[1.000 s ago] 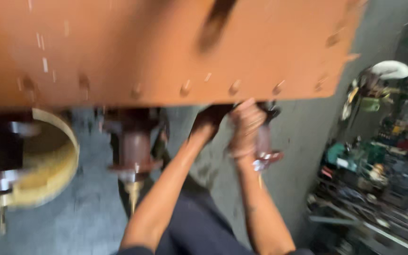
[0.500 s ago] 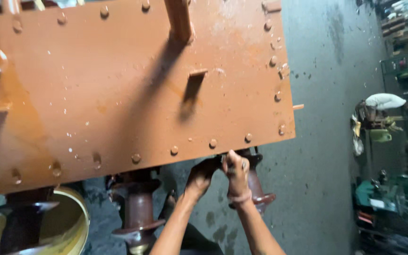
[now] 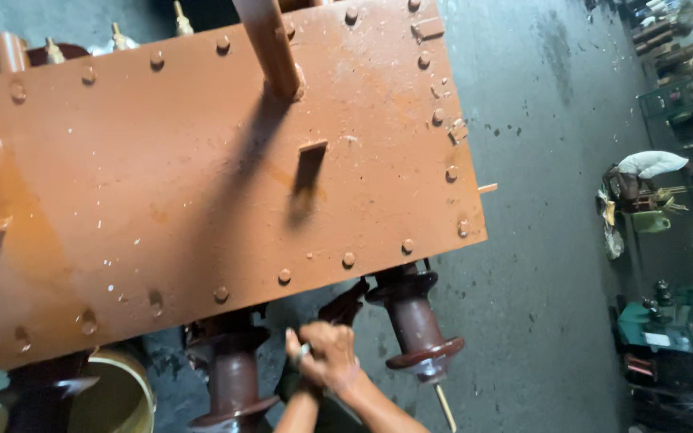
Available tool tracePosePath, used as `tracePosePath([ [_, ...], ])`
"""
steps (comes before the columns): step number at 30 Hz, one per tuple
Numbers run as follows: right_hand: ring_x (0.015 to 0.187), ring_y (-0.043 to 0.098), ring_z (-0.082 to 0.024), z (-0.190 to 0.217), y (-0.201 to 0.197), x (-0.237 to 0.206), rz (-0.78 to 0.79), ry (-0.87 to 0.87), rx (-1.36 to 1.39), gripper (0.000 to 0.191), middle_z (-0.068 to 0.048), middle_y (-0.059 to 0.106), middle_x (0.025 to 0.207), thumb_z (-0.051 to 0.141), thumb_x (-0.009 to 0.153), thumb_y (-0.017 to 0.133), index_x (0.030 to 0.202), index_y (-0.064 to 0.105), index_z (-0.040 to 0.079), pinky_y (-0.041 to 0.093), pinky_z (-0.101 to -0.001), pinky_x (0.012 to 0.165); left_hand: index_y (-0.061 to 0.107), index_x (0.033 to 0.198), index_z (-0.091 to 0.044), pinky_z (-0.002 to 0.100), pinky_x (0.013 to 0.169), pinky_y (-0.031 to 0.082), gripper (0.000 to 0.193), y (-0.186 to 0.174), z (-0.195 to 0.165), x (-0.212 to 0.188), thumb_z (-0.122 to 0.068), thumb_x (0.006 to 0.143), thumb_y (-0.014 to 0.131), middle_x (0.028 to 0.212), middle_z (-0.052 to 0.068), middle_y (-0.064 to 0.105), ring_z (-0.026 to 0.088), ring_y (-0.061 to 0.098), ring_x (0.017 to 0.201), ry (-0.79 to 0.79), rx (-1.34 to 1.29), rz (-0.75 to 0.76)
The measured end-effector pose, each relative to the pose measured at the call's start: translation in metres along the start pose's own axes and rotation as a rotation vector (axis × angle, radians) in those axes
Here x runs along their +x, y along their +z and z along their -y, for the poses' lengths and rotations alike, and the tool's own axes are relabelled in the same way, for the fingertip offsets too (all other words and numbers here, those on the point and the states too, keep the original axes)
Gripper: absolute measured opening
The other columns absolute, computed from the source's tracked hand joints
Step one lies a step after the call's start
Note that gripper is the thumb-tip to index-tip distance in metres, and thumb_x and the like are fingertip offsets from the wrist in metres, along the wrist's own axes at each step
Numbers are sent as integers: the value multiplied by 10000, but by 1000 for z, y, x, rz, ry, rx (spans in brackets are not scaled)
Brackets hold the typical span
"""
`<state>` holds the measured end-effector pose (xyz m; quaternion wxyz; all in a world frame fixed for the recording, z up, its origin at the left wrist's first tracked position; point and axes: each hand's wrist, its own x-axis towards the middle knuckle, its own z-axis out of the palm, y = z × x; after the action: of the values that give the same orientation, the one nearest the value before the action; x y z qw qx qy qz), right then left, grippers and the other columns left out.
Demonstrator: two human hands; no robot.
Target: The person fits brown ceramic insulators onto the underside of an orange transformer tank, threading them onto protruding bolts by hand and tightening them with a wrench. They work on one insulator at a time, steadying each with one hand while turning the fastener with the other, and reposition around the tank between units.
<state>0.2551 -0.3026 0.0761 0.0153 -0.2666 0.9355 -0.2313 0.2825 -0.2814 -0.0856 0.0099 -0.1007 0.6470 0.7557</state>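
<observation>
Bushings (image 3: 419,329) point down-frame from the orange plate (image 3: 202,184); both hands (image 3: 326,357) clasp together between them, grip closed on something unclear.

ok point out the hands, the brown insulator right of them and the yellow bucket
hands (image 3: 326,357), head view, on the clasped knuckles
brown insulator (image 3: 415,322), head view, on its ribbed body
yellow bucket (image 3: 126,389), head view, on its rim

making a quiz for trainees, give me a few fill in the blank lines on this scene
1. The big bolted metal plate is painted ____.
2. The clasped hands sit between two dark ____ insulators.
3. At the lower left stands a ____ bucket.
4. The floor is ____ concrete.

Missing words: orange-brown; brown; yellow; grey
</observation>
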Motion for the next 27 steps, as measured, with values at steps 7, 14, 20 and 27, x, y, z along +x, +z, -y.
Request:
tracePosePath([
  [7,550,405,-74,-59,-64,29,-128,479,664,546,19,449,557,361,1050,523,590,496,68,327,-316,518,691,1143,-46,445,855,560,280,-1,-36,46,-58,906,541,1106,192,729,381,689,1028,346,71,17],
  [14,548,396,-82,-34,-51,18,-224,406,517,514,6,437,567,334,1041,545,630,465,36,324,-322,499,684,1060,-44,476,727,560,166,-14,-53,58,-98,923,607,989,210,709,426,685,885,462,166,-38],
  [20,579,531,-133,-26,-22,35,-232,208,423,454,-60,546,622,274,1043,612,658,534,46,414,-340,518,670,1011,-37,470,728,558,153,-14,-29,57,-143,922,604,989,211,704,429,677,915,268,133,44],
  [27,494,555,-259,-10,-4,1,40,57,-14,399,-121,536,564,298,904,682,597,571,68,423,-400,471,676,1083,-31,462,780,555,214,-2,-29,8,-166,947,581,1047,204,713,406,680,960,90,-31,-17],
])
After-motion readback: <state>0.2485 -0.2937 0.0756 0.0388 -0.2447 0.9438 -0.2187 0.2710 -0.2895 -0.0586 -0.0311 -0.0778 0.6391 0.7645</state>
